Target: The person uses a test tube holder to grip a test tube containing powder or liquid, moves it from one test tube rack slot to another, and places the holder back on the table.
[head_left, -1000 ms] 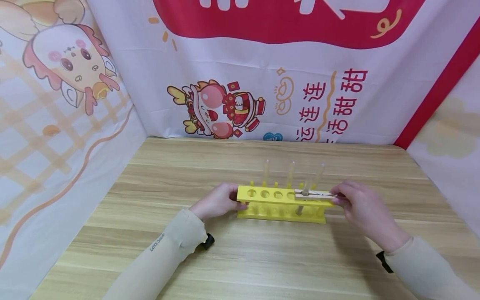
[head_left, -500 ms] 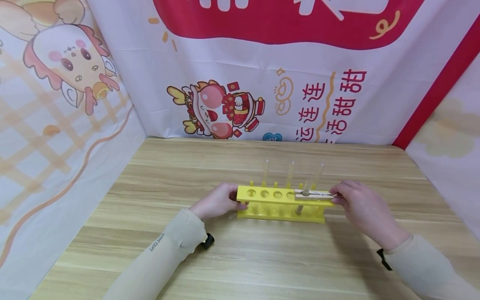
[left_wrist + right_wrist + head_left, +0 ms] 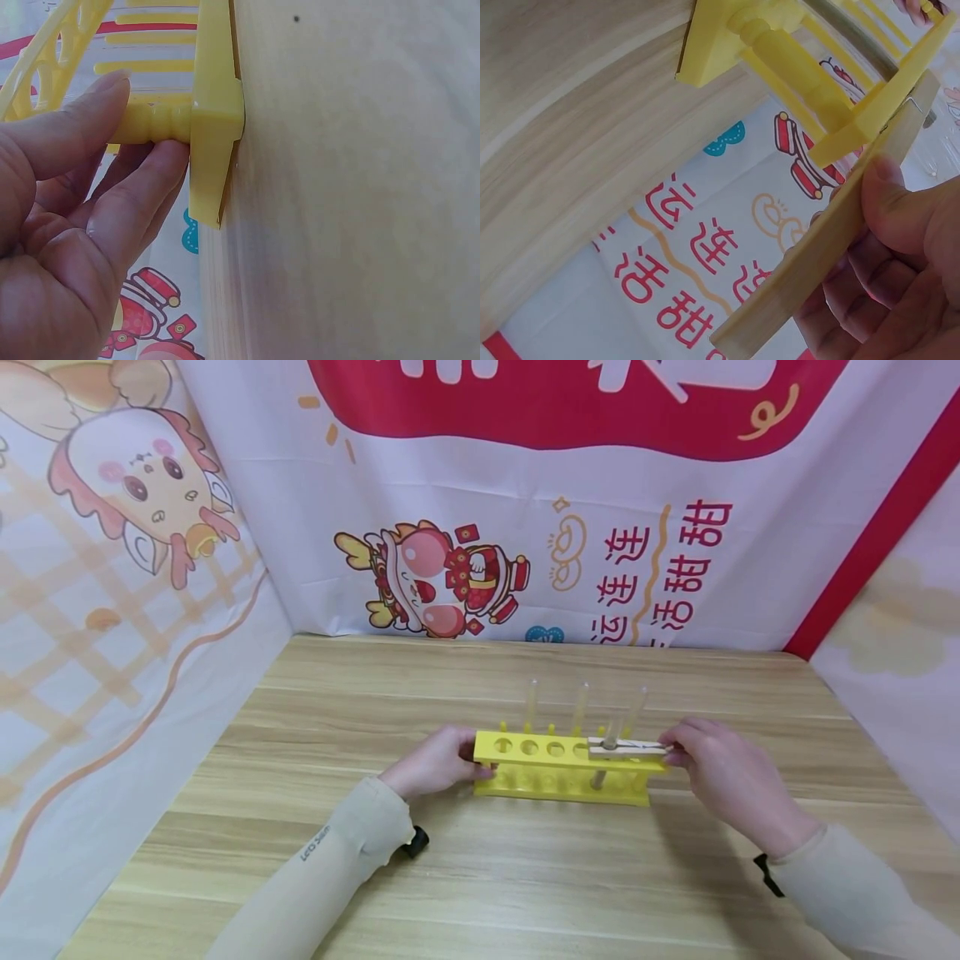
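Note:
A yellow test tube rack (image 3: pixel 525 761) stands on the table. My left hand (image 3: pixel 431 766) grips the post (image 3: pixel 154 121) at its left end, thumb on one side and fingers on the other in the left wrist view. My right hand (image 3: pixel 727 781) holds a wooden test tube holder (image 3: pixel 639 748) from its right end. The holder lies along the rack's top at the right, its jaws around a glass test tube (image 3: pixel 613 728). This tube stands in a hole of the rack, its lower part looking greyish (image 3: pixel 597 780). In the right wrist view, my thumb (image 3: pixel 885 176) presses on the holder's wood.
Clear test tubes (image 3: pixel 582 702) sit upside down on pegs along the rack's back. Several holes at the rack's left hold nothing. The wooden table (image 3: pixel 510 877) reaches back to a printed cloth (image 3: pixel 465 468), with more cloth at both sides.
Almost nothing moves. The wooden holder and my right hand shift very slightly to the left; my left hand stays on the rack.

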The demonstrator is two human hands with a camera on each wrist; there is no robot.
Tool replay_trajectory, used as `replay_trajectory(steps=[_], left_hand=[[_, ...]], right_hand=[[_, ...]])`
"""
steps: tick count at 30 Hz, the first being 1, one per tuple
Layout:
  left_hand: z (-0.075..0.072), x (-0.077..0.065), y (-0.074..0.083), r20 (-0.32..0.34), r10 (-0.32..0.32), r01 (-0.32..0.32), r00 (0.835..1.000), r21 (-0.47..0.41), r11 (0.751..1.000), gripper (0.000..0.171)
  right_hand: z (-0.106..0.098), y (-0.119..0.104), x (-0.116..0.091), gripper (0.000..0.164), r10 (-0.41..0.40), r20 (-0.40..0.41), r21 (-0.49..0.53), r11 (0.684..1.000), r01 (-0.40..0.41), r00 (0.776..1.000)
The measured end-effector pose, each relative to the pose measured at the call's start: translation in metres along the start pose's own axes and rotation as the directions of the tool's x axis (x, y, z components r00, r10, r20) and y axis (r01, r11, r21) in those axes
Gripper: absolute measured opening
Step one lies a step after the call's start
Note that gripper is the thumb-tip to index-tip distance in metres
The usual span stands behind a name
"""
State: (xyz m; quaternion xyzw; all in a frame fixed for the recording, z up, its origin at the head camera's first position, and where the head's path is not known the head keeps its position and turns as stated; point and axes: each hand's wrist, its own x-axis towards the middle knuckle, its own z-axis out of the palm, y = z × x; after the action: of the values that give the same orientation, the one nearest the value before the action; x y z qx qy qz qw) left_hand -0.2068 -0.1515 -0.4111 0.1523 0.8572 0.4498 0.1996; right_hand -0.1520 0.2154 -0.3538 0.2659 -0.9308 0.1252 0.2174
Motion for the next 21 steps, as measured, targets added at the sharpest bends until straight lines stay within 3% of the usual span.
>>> replay_trajectory(steps=[14,21], left_hand=[[0.001,-0.001,0.001,0.014,0.044,-0.044,0.999,-0.016,0.999,0.030],[0.001,-0.001,0.000,0.012,0.081,-0.080,0.997,-0.043,0.996,0.028]], right_hand=[[-0.021,-0.002,0.011,0.025,-0.038,-0.055,-0.027,0.999,0.037,0.998],[-0.034,-0.004,0.016,0.028,-0.022,-0.036,-0.045,0.999,0.021,0.999]])
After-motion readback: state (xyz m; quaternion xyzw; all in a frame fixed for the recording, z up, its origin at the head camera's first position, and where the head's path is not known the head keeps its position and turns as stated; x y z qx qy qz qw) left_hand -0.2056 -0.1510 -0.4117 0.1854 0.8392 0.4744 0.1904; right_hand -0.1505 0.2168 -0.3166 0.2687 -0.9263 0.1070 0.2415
